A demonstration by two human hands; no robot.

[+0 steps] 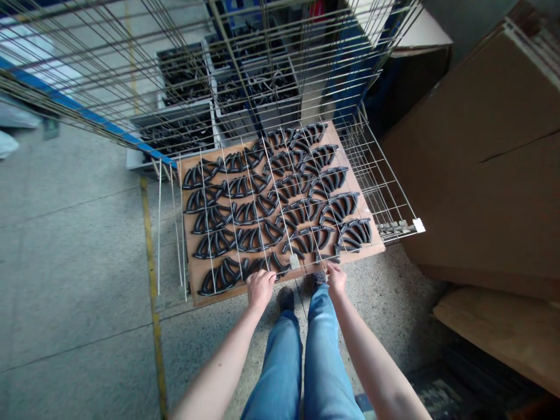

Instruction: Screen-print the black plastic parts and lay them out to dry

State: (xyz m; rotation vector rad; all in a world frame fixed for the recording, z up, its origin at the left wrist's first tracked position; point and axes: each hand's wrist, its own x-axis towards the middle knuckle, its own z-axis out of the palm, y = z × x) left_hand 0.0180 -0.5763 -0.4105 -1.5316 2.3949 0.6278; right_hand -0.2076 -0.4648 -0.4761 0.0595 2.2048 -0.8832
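Note:
Several rows of black curved rubber hoses lie on a cardboard sheet. Just above them spans a wire shelf with thin light bars and a white tag on its front edge. My left hand is closed around the front bar of this wire shelf, left of the tag. To the right of the tag, my right hand closes on the same front bar. The fingertips of both hands are partly hidden.
Behind the shelf rises a tall wire rack. Beyond it, grey crates hold more black parts. Large cardboard stands close on my right. A yellow floor line runs along the left.

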